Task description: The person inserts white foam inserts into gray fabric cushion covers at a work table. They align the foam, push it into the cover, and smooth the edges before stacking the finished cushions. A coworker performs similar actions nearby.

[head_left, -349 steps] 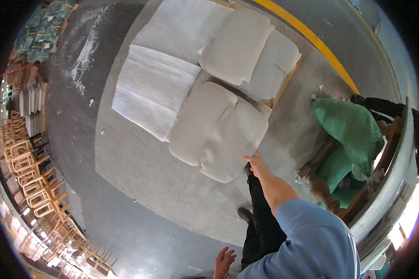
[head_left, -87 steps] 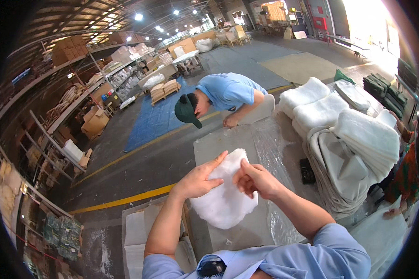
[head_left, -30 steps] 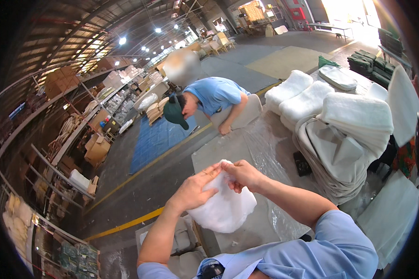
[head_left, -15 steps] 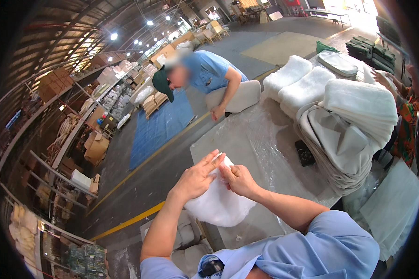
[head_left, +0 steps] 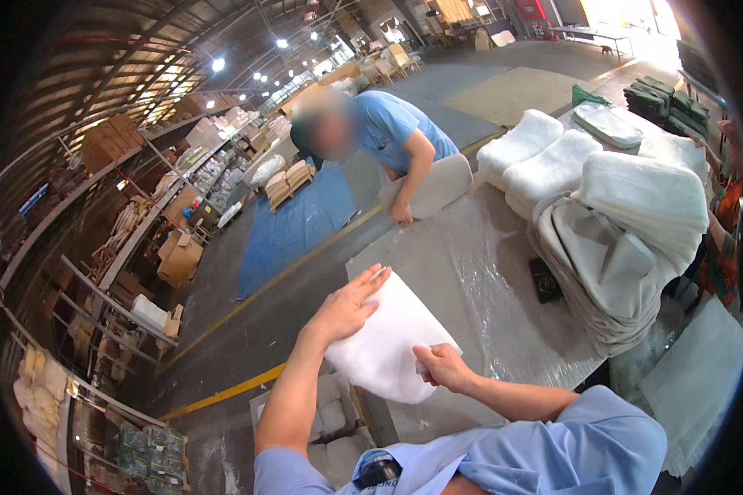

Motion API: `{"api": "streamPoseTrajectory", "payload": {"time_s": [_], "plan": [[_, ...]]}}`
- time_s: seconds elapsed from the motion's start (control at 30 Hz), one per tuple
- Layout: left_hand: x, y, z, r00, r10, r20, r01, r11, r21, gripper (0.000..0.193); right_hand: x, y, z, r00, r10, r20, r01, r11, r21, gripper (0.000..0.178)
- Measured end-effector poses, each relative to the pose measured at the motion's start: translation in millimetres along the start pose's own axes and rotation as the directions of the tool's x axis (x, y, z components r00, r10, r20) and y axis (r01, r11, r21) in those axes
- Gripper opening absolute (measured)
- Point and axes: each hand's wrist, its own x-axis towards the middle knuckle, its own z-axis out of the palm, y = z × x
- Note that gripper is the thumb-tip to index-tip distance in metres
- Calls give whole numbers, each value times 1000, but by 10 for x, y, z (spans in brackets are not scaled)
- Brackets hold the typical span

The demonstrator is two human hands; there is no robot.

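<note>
A white padded piece (head_left: 392,346), wide with a rounded lower edge, lies in front of me at the near end of the table. My left hand (head_left: 344,309) grips its upper left edge, fingers long across the far corner and thumb bent in. Over the piece's right side, my right hand (head_left: 444,368) is closed, thumb on top of curled fingers. A small pale bit shows at those fingertips, too small to name.
Plastic film (head_left: 504,313) covers part of the table. To the right are stacked white pads (head_left: 644,198), grey covers (head_left: 590,280) and a small black object (head_left: 545,280). Across the table a co-worker (head_left: 404,132) holds a grey cushion (head_left: 433,188). Another person's patterned sleeve (head_left: 725,252) shows at right.
My right hand has moved from the far corner, beside my left hand, down and right toward me. The white piece now looks flatter and more spread. The co-worker's arm has shifted slightly.
</note>
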Motion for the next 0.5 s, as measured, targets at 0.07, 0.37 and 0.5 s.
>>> {"api": "streamPoseTrajectory", "payload": {"time_s": [0.07, 0.37, 0.5], "plan": [[-80, -32, 32, 1000, -24, -2, 24, 997, -72, 75, -2, -120, -56, 1000, -19, -17, 20, 999, 25, 61], [-90, 3, 57, 999, -19, 50, 23, 997, -75, 75, 464, -1229, -108, 983, -183, -36, 176, 974, -140, 52], [-29, -142, 104, 1000, -11, 23, 15, 977, -212, 80, 465, -730, -37, 938, -344, -41, 306, 880, -363, 37]]}}
